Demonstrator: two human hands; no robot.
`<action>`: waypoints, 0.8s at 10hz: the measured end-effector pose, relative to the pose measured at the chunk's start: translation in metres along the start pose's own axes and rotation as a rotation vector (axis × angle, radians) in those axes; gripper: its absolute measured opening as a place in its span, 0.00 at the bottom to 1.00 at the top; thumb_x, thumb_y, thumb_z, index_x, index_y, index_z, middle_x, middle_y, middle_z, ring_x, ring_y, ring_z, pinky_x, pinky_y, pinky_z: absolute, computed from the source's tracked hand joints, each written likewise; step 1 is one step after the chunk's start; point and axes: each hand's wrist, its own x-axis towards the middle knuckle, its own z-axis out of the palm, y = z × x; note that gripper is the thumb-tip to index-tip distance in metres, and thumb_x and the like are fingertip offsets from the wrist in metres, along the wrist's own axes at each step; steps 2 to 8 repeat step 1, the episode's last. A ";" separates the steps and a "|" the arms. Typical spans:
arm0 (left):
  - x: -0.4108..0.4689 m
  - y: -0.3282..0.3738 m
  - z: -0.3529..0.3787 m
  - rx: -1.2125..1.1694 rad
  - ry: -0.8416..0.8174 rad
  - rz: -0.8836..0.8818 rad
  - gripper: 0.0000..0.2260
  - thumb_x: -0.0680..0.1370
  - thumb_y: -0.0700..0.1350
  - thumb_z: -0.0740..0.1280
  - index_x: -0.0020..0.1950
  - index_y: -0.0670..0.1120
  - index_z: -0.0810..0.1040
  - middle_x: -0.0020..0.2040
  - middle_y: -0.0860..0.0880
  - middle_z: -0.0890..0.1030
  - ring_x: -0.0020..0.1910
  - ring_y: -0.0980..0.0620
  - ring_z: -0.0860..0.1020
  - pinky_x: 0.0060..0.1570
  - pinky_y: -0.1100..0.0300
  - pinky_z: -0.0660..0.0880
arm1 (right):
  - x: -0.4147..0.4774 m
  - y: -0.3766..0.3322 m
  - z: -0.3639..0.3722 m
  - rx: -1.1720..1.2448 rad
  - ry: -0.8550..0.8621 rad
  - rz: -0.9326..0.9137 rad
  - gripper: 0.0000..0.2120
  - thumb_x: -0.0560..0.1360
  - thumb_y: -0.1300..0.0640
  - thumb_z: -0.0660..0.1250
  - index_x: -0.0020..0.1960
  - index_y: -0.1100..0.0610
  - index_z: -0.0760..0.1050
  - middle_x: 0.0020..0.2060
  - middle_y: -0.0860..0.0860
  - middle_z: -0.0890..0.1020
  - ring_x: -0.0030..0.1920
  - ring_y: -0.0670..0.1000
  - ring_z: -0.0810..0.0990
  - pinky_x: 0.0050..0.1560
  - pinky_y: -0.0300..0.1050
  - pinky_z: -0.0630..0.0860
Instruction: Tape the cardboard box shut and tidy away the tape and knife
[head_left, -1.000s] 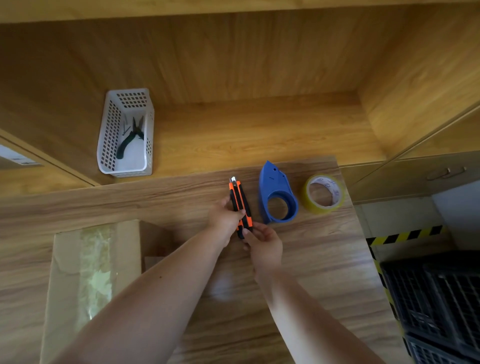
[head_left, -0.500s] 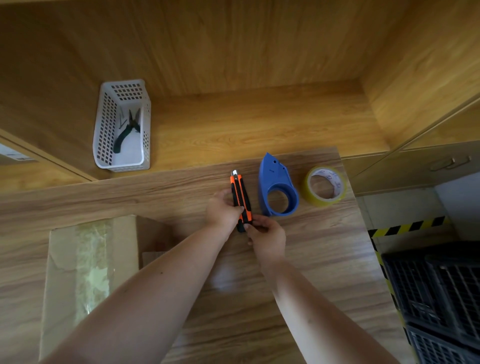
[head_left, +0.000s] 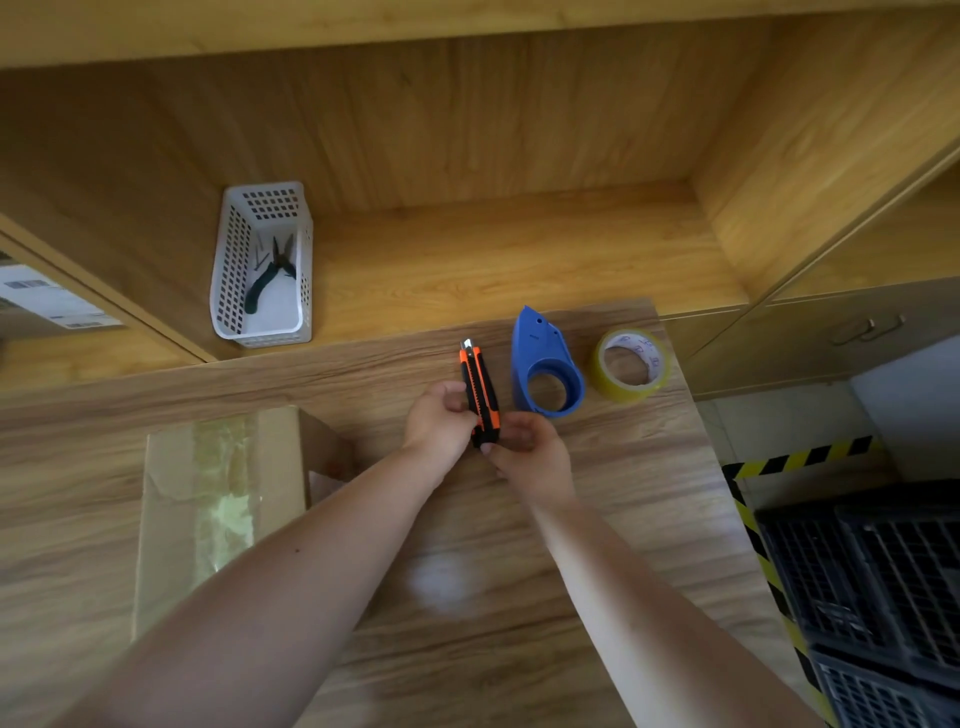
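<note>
We hold the knife (head_left: 480, 397) in both hands, left (head_left: 439, 418) and right (head_left: 530, 454), near the table's (head_left: 623, 519) far edge (light, rigid; blade tip out, so grip the body).

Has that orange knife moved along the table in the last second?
No. The orange knife sits as before just left of the blue tape dispenser, held by both hands; only the head camera has shifted.
</note>
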 end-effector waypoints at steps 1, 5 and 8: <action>-0.009 0.004 -0.009 -0.003 0.006 -0.002 0.17 0.76 0.38 0.65 0.64 0.50 0.76 0.56 0.50 0.79 0.54 0.52 0.77 0.51 0.57 0.73 | -0.008 -0.008 -0.004 0.006 -0.030 -0.012 0.17 0.67 0.63 0.76 0.52 0.51 0.77 0.50 0.51 0.83 0.53 0.50 0.82 0.54 0.50 0.80; -0.009 0.004 -0.009 -0.003 0.006 -0.002 0.17 0.76 0.38 0.65 0.64 0.50 0.76 0.56 0.50 0.79 0.54 0.52 0.77 0.51 0.57 0.73 | -0.008 -0.008 -0.004 0.006 -0.030 -0.012 0.17 0.67 0.63 0.76 0.52 0.51 0.77 0.50 0.51 0.83 0.53 0.50 0.82 0.54 0.50 0.80; -0.009 0.004 -0.009 -0.003 0.006 -0.002 0.17 0.76 0.38 0.65 0.64 0.50 0.76 0.56 0.50 0.79 0.54 0.52 0.77 0.51 0.57 0.73 | -0.008 -0.008 -0.004 0.006 -0.030 -0.012 0.17 0.67 0.63 0.76 0.52 0.51 0.77 0.50 0.51 0.83 0.53 0.50 0.82 0.54 0.50 0.80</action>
